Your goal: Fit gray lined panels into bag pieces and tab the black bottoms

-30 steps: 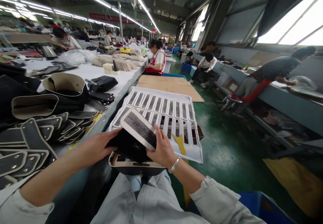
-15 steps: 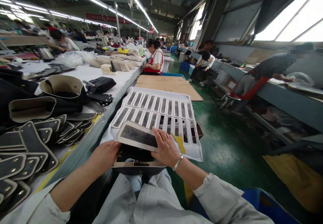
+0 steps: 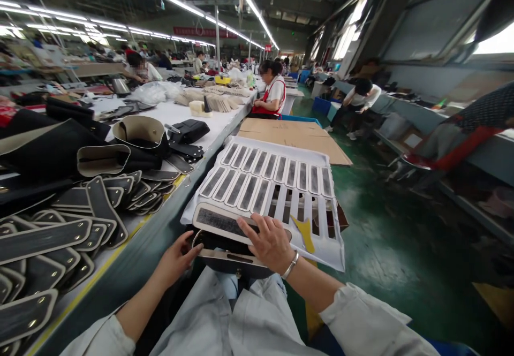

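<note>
A dark rectangular panel with a pale border (image 3: 217,221) lies tilted over a black bag-like piece (image 3: 228,262) at my lap. My right hand (image 3: 270,242) rests across the panel's right part with fingers stretched out. At the left end of the black piece, my left hand (image 3: 176,259) has thumb and forefinger apart, fingertips at or close to its edge. Just beyond is a white sheet (image 3: 335,211) bearing rows of dark, pale-edged strips (image 3: 246,192), with several slots bare at the right. A yellow piece (image 3: 305,234) lies on that sheet, beside my right hand.
On the left table (image 3: 193,182) are a heap of black straps with metal studs (image 3: 44,241) and open black pouches (image 3: 140,134). A cardboard sheet (image 3: 289,134) lies ahead. Co-workers sit farther off, one in a red apron (image 3: 273,99). Green floor (image 3: 373,222) extends right.
The panel has come down lower over the black piece. My left hand has let go of its left end and opened; my right fingers now stretch across it. The view has swung left.
</note>
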A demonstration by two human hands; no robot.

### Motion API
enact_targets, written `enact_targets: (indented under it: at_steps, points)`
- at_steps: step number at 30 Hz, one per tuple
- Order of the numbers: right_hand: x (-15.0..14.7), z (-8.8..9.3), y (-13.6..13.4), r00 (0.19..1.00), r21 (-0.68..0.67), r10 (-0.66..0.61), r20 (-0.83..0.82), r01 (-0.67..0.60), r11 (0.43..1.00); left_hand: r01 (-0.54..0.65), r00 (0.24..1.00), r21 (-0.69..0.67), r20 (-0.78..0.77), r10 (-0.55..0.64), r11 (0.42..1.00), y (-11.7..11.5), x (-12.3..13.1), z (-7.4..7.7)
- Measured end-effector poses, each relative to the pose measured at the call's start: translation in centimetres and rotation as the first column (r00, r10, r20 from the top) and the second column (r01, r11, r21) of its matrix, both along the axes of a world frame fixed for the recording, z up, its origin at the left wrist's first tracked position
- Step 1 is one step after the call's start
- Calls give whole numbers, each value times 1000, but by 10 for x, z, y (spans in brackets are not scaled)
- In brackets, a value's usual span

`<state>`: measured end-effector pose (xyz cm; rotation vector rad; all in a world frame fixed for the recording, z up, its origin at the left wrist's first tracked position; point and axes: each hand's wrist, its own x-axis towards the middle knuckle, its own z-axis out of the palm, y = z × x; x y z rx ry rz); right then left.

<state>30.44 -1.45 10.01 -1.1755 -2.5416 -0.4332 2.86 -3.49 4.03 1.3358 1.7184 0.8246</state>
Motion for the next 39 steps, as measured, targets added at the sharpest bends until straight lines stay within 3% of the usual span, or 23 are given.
enact_targets:
  at_steps: [4, 10, 17, 23, 28, 31, 35, 39]
  points:
    - [14, -9, 0, 1000, 44, 19, 20, -20, 999, -36, 978, -192, 196, 74, 981, -6, 16, -4]
    - [40, -14, -5, 992, 54, 77, 105, -83, 995, -26, 934, -264, 337, 117, 964, -2, 17, 3]
    - [-4, -7, 0, 988, -107, 119, 104, -107, 988, -156, 896, -250, 371, 244, 956, -5, 21, 3]
    - [17, -7, -3, 968, -209, 149, 199, -107, 972, -65, 892, -208, 427, 150, 976, -5, 21, 5]
    - [-10, -10, -1, 971, -179, -1, 239, 45, 983, -111, 897, -200, 401, 185, 973, -4, 20, 1]
    - [-27, -10, 4, 974, -178, 7, 227, 34, 983, -106, 900, -178, 401, 170, 978, -4, 18, -2]
    - [-13, -7, 2, 956, -221, 63, 287, 2, 975, -80, 877, -187, 453, 159, 979, -2, 15, -7]
    - [-4, -7, 2, 931, -158, -62, 360, 126, 979, -79, 856, -213, 487, 176, 974, 1, 13, -9]
